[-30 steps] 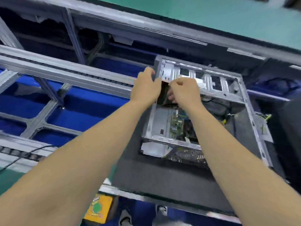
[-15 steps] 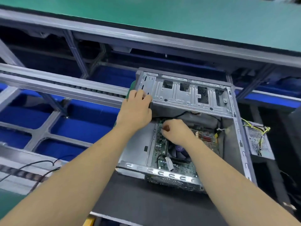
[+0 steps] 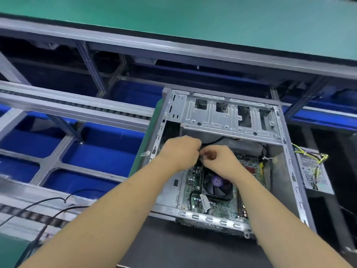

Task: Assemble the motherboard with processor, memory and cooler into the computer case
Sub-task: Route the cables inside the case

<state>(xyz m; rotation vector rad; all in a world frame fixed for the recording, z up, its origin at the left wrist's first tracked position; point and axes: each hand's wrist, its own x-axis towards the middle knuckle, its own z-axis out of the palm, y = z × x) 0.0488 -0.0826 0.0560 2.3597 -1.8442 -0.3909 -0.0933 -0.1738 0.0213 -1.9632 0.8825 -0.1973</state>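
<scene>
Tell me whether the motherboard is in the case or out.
In: the motherboard lies flat inside the open computer case, its cooler fan facing up.

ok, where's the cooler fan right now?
In the head view the cooler fan sits on the motherboard inside the open case, centre-right of frame, just below the right hand and partly covered by that wrist.

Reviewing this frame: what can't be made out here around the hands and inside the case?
- Head view: what the left hand and right hand pinch where they meet; the curled fingers hide it. A black cable leads there.
- Head view: the motherboard under both hands and the right forearm.
- Head view: board lettering, too small and blurred.
- Head view: the cooler fan, partly covered by the right wrist.
</scene>
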